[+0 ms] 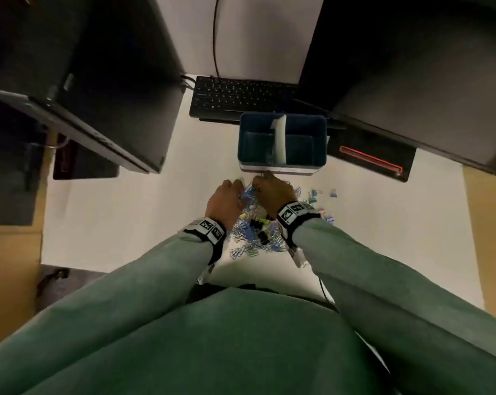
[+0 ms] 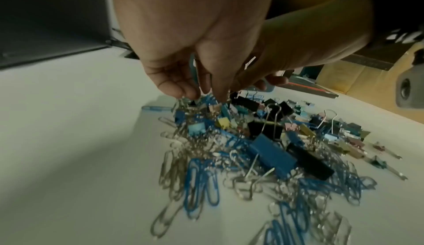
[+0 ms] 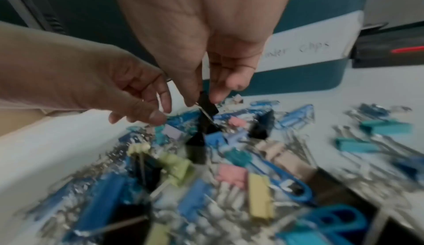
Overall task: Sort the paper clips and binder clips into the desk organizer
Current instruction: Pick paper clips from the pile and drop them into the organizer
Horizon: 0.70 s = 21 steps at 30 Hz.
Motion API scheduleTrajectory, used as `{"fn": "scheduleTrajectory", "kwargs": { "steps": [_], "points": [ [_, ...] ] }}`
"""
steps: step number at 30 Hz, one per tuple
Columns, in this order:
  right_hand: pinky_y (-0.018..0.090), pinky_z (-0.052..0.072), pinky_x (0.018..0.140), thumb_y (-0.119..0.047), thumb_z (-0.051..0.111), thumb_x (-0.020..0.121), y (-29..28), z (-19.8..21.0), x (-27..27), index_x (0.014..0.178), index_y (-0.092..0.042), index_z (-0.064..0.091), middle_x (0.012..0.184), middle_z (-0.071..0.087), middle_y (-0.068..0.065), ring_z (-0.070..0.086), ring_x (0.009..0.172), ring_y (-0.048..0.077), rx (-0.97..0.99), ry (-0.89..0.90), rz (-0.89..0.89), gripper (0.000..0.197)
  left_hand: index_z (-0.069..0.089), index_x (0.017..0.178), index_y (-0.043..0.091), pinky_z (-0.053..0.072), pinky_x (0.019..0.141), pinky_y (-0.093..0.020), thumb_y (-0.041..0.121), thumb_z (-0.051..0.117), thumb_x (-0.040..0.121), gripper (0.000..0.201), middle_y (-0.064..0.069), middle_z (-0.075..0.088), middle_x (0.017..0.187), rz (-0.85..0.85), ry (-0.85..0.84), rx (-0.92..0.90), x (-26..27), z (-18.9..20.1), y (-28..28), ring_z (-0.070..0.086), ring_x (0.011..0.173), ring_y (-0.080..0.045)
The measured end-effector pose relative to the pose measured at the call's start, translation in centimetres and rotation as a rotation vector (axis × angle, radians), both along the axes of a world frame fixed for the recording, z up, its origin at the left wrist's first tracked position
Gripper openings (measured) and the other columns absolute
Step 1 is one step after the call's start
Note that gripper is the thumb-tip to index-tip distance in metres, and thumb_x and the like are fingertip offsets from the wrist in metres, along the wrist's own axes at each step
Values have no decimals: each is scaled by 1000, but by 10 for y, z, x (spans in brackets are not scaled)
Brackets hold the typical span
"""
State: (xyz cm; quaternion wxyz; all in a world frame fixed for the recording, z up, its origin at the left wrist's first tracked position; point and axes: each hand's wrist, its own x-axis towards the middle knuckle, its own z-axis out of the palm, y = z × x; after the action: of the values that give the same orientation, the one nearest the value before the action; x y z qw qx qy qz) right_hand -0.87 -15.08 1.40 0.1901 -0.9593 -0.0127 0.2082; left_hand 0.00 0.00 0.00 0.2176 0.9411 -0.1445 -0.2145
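Organizer label (image 3: 305,49) was too blurred to read fully – only "clips" legible. Near pile (image 3: 206,203) smeared by blur; left fingertips (image 2: 190,93) hid what they touched.

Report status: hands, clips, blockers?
Right hand pinches black binder clip. Left hand fingers in clip pile. Organizer clear ahead.

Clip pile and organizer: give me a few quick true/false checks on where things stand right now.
1. The right hand pinches a black binder clip. True.
2. The desk organizer sits on the near side of the clip pile. False: it stands beyond the pile, before the keyboard.
3. The left hand reaches into the pile's far edge. True.
4. The pile is only paper clips. False: binder clips are mixed in.
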Motion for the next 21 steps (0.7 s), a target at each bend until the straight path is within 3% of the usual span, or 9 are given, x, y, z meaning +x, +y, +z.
{"fn": "scheduleTrajectory", "kwargs": {
  "steps": [2, 6, 10, 13, 15, 17, 21],
  "points": [
    [42, 52, 78, -13, 52, 93, -10, -2, 1, 111, -11, 59, 124, 53, 13, 63, 99, 34, -23, -11, -8, 19, 55, 100, 15, 45, 63, -34, 15, 54, 86, 14, -8, 52, 94, -28, 5, 12, 3, -4, 2, 56, 82, -29],
    [40, 49, 77, -7, 58, 87, -41, -5, -22, 114, -9, 57, 124, 51, 14, 58, 106, 34, -134, 71, 68, 26, 62, 90, 17, 49, 69, -35, 7, 59, 80, 15, -5, 51, 90, -159, 25, 30, -1, -8, 24, 54, 80, -25],
    [40, 49, 77, -7, 58, 87, -63, -3, -41, 109, -4, 60, 115, 55, 17, 54, 106, 35, -211, 70, 106, 22, 64, 89, 15, 47, 70, -34, 8, 64, 78, 13, -7, 54, 88, -117, -65, -40, 13, -4, 30, 54, 80, -27],
    [40, 51, 73, -21, 75, 79, -49, 2, -30, 99, -5, 64, 106, 59, 17, 58, 96, 35, -230, 40, 121, 28, 63, 102, 12, 44, 75, -36, 21, 66, 83, 22, -12, 59, 99, -84, -98, -5, 28, -5, 11, 56, 88, -32],
    [40, 51, 77, -19, 74, 79, -31, -2, -16, 104, -5, 63, 108, 59, 17, 58, 97, 35, -183, -9, 117, 30, 58, 117, 10, 44, 79, -38, 25, 65, 83, 38, -14, 56, 112, -106, -37, 63, 33, -7, -5, 55, 96, -34],
    [40, 50, 83, -12, 65, 85, -17, -2, -7, 113, -4, 60, 113, 58, 18, 57, 102, 36, -124, -12, 89, 30, 53, 124, 8, 46, 79, -41, 21, 61, 86, 41, -16, 54, 115, -121, 13, 86, 33, -10, -16, 55, 98, -36],
    [40, 47, 92, -22, 69, 85, -32, -2, -18, 118, -4, 56, 122, 57, 15, 57, 110, 32, -184, 91, 118, 40, 55, 111, 6, 47, 74, -39, 19, 53, 92, 23, -16, 57, 106, -136, 28, 68, 34, -15, -21, 57, 94, -35]
  ]
}}
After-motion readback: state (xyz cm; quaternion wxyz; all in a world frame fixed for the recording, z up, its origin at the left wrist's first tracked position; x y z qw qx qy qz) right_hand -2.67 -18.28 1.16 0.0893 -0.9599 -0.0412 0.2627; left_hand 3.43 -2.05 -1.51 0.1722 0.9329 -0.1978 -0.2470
